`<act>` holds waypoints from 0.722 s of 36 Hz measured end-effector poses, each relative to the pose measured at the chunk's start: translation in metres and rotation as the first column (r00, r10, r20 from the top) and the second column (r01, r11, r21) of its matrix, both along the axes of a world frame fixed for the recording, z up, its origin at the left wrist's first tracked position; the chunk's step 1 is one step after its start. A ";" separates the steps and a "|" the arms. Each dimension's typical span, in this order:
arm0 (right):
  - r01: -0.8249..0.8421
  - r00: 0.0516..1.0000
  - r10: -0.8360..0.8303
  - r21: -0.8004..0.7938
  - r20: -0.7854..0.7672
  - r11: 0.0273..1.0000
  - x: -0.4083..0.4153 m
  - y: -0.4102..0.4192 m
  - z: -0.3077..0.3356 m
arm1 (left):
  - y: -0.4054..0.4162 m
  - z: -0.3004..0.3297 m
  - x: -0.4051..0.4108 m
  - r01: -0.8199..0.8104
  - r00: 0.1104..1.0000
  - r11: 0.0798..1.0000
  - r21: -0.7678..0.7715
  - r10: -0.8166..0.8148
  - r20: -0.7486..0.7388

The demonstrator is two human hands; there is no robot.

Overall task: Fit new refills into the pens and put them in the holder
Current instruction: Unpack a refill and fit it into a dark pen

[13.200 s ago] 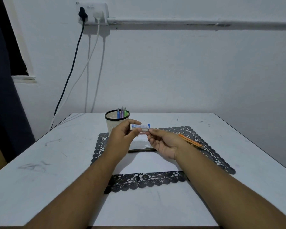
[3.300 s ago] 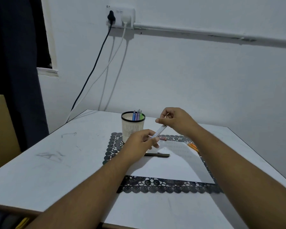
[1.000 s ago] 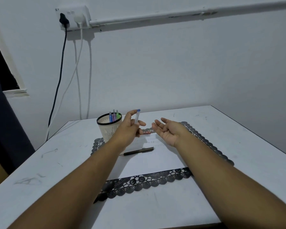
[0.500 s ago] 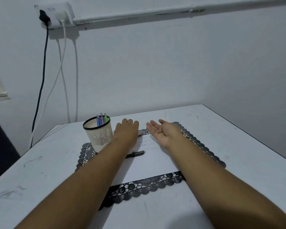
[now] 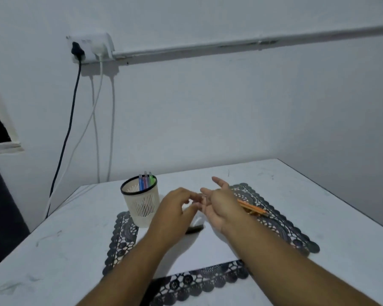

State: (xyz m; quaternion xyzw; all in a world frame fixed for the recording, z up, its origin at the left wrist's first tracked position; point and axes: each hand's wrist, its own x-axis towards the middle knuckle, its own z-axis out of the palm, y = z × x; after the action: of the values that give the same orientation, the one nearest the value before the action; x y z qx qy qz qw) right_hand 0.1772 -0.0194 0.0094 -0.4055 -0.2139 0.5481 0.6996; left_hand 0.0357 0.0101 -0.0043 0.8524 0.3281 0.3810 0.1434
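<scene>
A cream mesh pen holder with a black rim stands on the mat's far left corner, with three coloured pens upright in it. My left hand hovers just right of the holder, fingers curled, its fingertips meeting the fingers of my right hand. Motion blur hides whether it pinches anything. My right hand is held palm up with straight fingers and nothing in it. A dark pen lies on the mat, partly hidden under my left hand. Orange pens lie on the mat behind my right wrist.
A black lace-edged mat with a white centre covers the middle of the white table. The table stands against a white wall, where a socket has a black cable and white cables hanging behind the table's left corner.
My left hand held a clear pen upright a second ago, then went palm down onto the mat. Now it is raised with curled fingers, touching my right hand's fingers. The view shifted.
</scene>
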 end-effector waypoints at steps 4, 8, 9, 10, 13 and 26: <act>0.016 0.998 -0.017 0.013 0.055 1.000 -0.007 0.004 -0.003 | 0.002 0.000 -0.003 -0.008 1.000 1.000 0.026 0.007 0.012; -0.011 0.997 0.009 0.018 0.082 1.000 -0.013 -0.002 -0.003 | 0.000 -0.003 -0.005 -0.018 1.000 0.999 0.029 0.018 -0.007; -0.016 0.997 0.014 0.025 0.081 1.000 -0.015 -0.003 -0.002 | -0.001 -0.003 -0.005 -0.016 1.000 1.000 0.018 0.016 -0.004; -0.017 0.997 0.015 0.033 0.081 0.999 -0.015 -0.004 -0.001 | -0.001 -0.003 -0.004 -0.013 1.000 1.000 0.012 0.013 -0.005; -0.031 0.996 0.027 0.050 0.085 0.998 -0.018 -0.003 0.000 | 0.000 -0.004 -0.006 -0.020 1.000 1.000 0.014 0.021 -0.007; -0.082 0.992 0.077 -0.043 -0.101 0.996 -0.025 -0.014 0.007 | -0.002 -0.006 -0.010 0.006 1.000 0.994 0.111 -0.005 -0.013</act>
State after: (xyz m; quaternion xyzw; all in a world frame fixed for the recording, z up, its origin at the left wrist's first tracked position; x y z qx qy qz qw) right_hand 0.1525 -0.0330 0.0168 -0.3851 -0.1818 0.5999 0.6773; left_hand 0.0258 0.0076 -0.0102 0.8623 0.3048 0.3931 0.0946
